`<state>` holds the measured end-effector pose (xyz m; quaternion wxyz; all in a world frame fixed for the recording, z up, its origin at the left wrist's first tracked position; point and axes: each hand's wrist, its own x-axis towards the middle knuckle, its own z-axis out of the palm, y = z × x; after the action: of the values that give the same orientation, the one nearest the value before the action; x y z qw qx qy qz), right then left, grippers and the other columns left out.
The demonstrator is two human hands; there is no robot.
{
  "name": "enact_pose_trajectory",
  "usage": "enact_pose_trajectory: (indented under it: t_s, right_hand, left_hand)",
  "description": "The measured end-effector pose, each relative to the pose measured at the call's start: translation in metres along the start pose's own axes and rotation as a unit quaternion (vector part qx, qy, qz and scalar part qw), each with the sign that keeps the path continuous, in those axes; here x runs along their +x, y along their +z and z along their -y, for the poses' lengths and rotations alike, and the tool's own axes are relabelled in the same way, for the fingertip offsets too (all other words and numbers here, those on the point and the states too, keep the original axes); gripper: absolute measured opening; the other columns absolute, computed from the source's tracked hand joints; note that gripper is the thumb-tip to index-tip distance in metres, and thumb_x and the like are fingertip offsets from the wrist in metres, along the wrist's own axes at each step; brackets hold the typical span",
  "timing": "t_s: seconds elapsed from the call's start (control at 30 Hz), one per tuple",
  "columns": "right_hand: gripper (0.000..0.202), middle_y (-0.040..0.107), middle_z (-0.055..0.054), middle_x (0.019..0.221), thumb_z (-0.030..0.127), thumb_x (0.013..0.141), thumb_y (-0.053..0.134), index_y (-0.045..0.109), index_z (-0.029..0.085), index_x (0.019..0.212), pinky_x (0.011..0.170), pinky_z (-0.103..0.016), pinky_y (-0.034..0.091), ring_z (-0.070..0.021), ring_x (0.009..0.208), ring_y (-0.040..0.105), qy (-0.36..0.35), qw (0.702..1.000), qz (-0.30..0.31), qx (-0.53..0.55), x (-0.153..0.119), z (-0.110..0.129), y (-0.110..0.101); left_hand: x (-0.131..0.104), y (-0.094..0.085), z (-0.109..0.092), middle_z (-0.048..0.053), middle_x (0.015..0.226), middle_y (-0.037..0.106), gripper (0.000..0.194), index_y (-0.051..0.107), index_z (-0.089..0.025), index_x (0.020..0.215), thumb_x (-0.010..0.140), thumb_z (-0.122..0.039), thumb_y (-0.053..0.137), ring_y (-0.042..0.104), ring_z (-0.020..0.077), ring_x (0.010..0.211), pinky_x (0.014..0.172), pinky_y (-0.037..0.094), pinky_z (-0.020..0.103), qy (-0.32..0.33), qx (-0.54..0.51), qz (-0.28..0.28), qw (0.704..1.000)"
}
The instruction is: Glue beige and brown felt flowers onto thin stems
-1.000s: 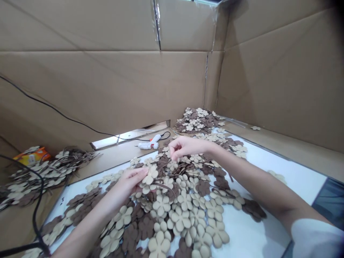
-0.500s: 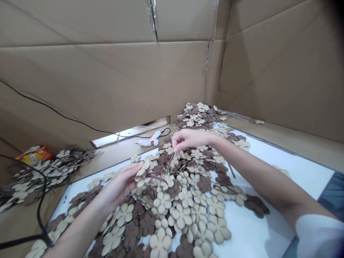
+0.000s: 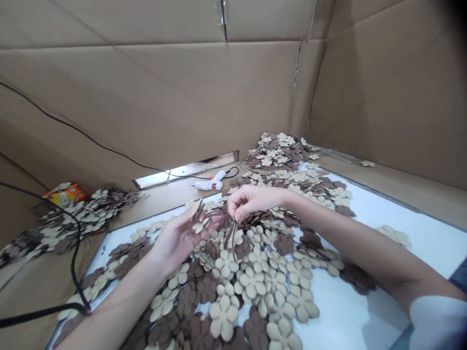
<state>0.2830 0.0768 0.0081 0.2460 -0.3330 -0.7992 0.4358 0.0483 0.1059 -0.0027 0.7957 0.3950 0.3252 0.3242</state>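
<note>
My left hand (image 3: 178,241) is palm up, its thumb pressing a small beige-and-brown flower cutout (image 3: 200,222) against the fingers. The flower is tilted, its edge partly toward me. A thin brown ribbon with light stitching (image 3: 215,214) runs from the flower to my right hand (image 3: 246,203). There the thumb and forefinger pinch the ribbon, and its loose ends hang below the fingertips. Beneath both hands lies a wide spread of beige and brown flower cutouts (image 3: 251,282), many overlapping.
A white glue gun (image 3: 211,182) with orange parts lies behind the hands, its cable running left. More flowers are heaped at the back corner (image 3: 279,150). Flowers with ribbons (image 3: 87,218) lie at left beside an orange packet (image 3: 65,194). Cardboard walls (image 3: 164,97) enclose the white board (image 3: 346,311).
My left hand has turned palm up, tilting the flower. My right hand has come lower and closer to it, drawing the ribbon across. The view has shifted slightly.
</note>
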Motion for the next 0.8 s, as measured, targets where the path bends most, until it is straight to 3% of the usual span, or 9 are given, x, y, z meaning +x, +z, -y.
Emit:
enact_pose_trajectory:
  t_s: [0.17, 0.3, 0.6, 0.8]
  right_hand:
    - [0.023, 0.061, 0.0, 0.072, 0.036, 0.08, 0.062, 0.064, 0.013, 0.081, 0.061, -0.021, 0.039, -0.0104, 0.066, 0.053, 0.018, 0.991, -0.067, -0.115, 0.004, -0.002, 0.006]
    - [0.023, 0.063, -0.001, 0.073, 0.037, 0.08, 0.061, 0.065, 0.014, 0.082, 0.059, -0.021, 0.038, -0.0115, 0.066, 0.055, 0.034, 0.98, -0.079, -0.181, 0.001, 0.005, 0.004]
    - [0.022, 0.066, 0.0, 0.072, 0.038, 0.081, 0.061, 0.067, 0.016, 0.083, 0.057, -0.021, 0.036, -0.0113, 0.062, 0.056, 0.042, 0.967, -0.064, -0.243, 0.003, 0.011, 0.007]
    - [0.022, 0.066, 0.0, 0.069, 0.038, 0.08, 0.062, 0.067, 0.017, 0.08, 0.053, -0.021, 0.034, -0.0107, 0.06, 0.056, 0.051, 0.962, -0.086, -0.256, 0.005, 0.016, 0.012]
  left_hand:
    - [-0.003, 0.002, 0.003, 0.009, 0.083, 0.07, 0.009, 0.06, -0.015, 0.069, 0.077, -0.017, 0.058, 0.067, 0.0282, 0.095, 0.083, 0.054, 0.039, -0.071, -0.002, 0.063, 0.995]
    - [-0.002, -0.001, 0.003, 0.007, 0.082, 0.069, 0.009, 0.06, -0.016, 0.069, 0.078, -0.018, 0.059, 0.066, 0.0275, 0.094, 0.084, 0.053, 0.043, -0.067, 0.013, 0.073, 0.995]
    - [0.0, -0.003, 0.004, 0.001, 0.071, 0.063, 0.007, 0.064, -0.016, 0.078, 0.08, -0.022, 0.062, 0.067, 0.0211, 0.077, 0.075, 0.055, 0.038, -0.07, 0.039, 0.084, 0.993]
    - [-0.004, 0.001, 0.007, 0.0, 0.069, 0.063, 0.005, 0.069, -0.016, 0.076, 0.077, -0.02, 0.066, 0.061, 0.0122, 0.063, 0.063, 0.054, 0.025, -0.048, 0.079, 0.092, 0.991]
